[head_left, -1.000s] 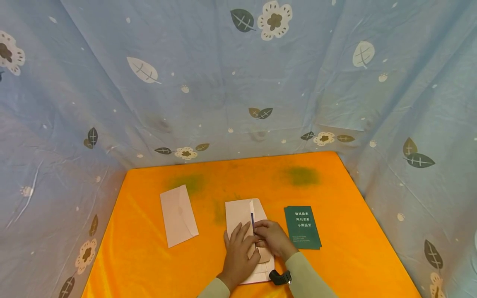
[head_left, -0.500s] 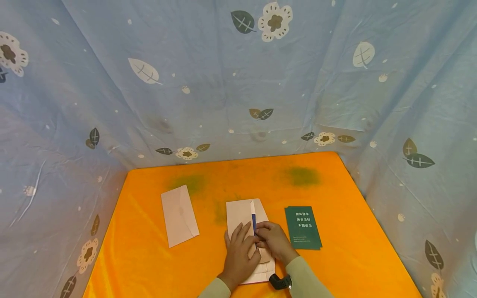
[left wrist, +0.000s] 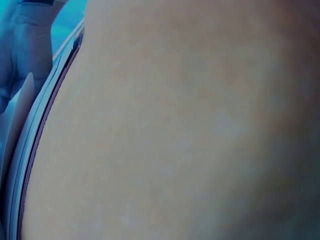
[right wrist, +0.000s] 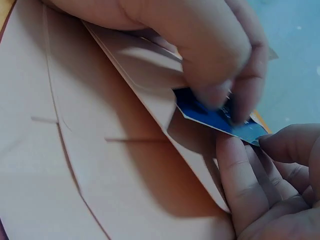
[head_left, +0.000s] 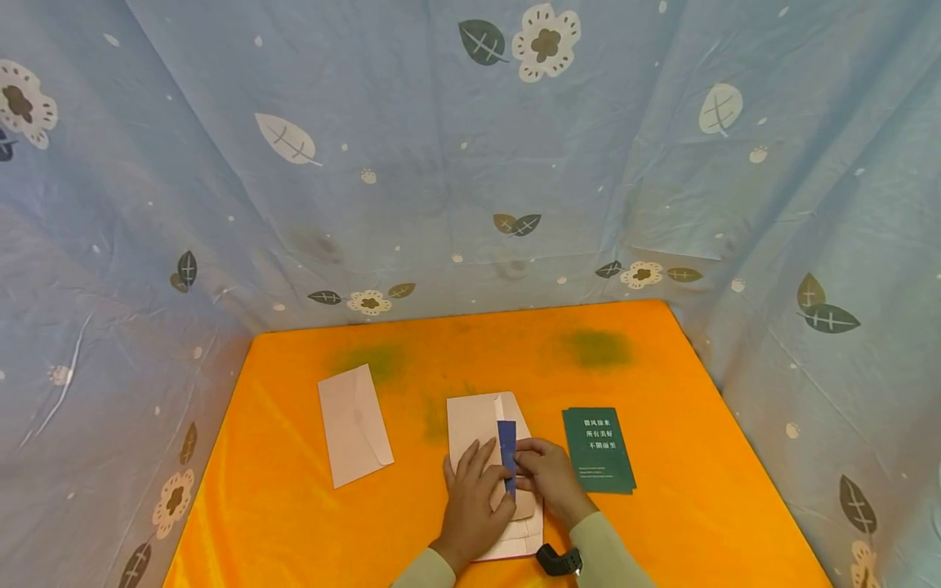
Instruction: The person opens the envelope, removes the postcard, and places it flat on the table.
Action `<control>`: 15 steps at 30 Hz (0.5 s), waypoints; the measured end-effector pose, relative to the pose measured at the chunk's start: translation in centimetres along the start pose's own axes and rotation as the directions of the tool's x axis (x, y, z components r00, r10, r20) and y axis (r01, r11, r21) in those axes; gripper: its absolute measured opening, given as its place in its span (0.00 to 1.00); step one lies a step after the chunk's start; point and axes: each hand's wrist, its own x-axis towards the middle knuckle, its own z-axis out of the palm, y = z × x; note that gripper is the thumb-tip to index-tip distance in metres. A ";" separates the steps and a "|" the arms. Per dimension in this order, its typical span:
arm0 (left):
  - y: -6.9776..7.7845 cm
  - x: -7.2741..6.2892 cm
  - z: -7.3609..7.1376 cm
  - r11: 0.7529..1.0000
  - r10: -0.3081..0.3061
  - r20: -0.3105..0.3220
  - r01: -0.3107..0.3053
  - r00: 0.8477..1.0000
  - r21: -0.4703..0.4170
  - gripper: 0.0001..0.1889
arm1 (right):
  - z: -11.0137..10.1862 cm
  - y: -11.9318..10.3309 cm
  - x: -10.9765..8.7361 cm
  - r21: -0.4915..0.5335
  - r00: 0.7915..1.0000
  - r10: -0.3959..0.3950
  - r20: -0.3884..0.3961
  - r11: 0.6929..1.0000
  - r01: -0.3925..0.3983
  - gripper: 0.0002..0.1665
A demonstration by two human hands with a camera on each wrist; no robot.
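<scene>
A pale pink envelope (head_left: 470, 416) lies at the near middle of the table, with layered paper edges under it in the left wrist view. Fingers spread, my left hand (head_left: 470, 510) rests on its face. Out of its right-side opening sticks a dark blue card (head_left: 507, 441), and my right hand (head_left: 547, 478) pinches that card's right edge between thumb and fingers. The right wrist view shows the blue card (right wrist: 215, 120) among fingers beside the lifted envelope edge. How much of the card stays inside is hidden.
A second pale pink envelope (head_left: 356, 429) lies to the left. Green cards (head_left: 599, 449) with white lettering sit stacked to the right. A black wrist strap (head_left: 557, 561) is on the right wrist. Blue patterned curtains (head_left: 441, 163) surround the orange-covered table (head_left: 662, 392).
My right hand has shifted slightly right, drawing the blue card from a thin strip into a wider band outside the envelope. The left hand has stayed in place.
</scene>
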 end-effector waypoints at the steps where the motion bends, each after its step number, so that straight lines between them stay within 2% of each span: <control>1: 0.0 0.0 0.0 1.000 0.000 0.000 0.000 1.000 0.003 0.11 | -0.2 0.0 0.0 -0.003 1.000 0.001 -0.011 1.000 -0.001 0.20; 8: 0.0 -0.1 0.0 0.999 -0.018 0.024 0.017 1.000 0.038 0.11 | -1.2 -0.3 -0.5 -0.045 0.999 -0.018 -0.029 0.999 0.017 0.20; 15: 0.1 0.0 0.0 0.999 -0.021 0.020 0.020 1.000 0.029 0.11 | -1.7 -0.6 -1.2 -0.056 0.997 -0.051 -0.063 0.997 0.048 0.18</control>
